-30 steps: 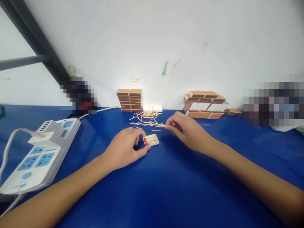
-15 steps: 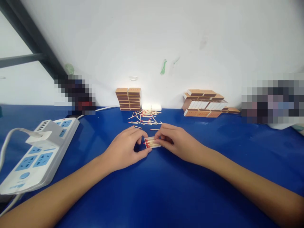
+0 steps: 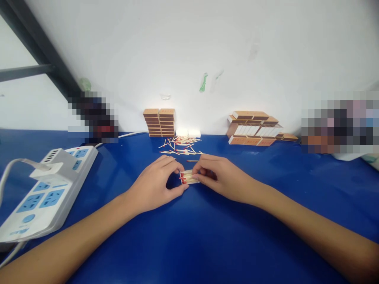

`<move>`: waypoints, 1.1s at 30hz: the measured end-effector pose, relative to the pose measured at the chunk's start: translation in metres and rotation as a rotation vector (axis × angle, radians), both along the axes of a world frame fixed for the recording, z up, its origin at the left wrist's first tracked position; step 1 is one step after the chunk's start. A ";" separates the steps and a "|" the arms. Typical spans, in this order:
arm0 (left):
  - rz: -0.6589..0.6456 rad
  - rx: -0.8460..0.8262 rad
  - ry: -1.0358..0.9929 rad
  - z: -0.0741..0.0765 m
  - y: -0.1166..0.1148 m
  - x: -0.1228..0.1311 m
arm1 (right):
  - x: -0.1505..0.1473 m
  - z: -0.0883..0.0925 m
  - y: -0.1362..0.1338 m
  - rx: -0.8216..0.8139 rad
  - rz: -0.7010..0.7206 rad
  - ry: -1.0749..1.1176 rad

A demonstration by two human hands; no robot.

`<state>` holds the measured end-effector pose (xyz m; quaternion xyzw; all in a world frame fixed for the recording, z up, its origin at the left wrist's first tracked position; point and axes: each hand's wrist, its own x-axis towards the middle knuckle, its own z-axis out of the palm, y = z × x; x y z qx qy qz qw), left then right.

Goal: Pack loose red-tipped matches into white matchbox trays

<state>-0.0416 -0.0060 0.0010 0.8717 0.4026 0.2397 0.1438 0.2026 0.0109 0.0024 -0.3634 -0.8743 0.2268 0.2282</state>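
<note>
A small white matchbox tray lies on the blue table between my hands, with several red-tipped matches in it. My left hand grips the tray's left end, thumb at the near side and fingers at the far side. Over the tray's right part, my right hand has thumb and fingertips pinched together on matches; how many is hidden. Just beyond the hands one loose match lies by itself, and farther back is a scattered pile of matches.
Stacked matchboxes stand against the wall, with a larger stack to the right. White trays sit behind the match pile. At the left lies a white power strip with a plugged-in charger and cable.
Both hands stay almost exactly where they were around the matchbox tray. The whole view has shifted very slightly.
</note>
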 end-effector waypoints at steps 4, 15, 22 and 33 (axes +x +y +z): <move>-0.006 -0.001 -0.007 0.000 0.000 0.000 | 0.000 0.000 0.002 -0.018 0.001 -0.009; 0.023 0.066 0.049 -0.001 0.000 -0.001 | 0.000 -0.001 0.004 -0.010 -0.004 0.052; -0.001 0.093 0.050 -0.004 0.001 -0.001 | 0.004 -0.001 0.006 0.028 0.072 0.011; -0.155 0.077 -0.006 -0.001 -0.002 0.004 | -0.003 0.000 0.000 -0.014 0.135 -0.057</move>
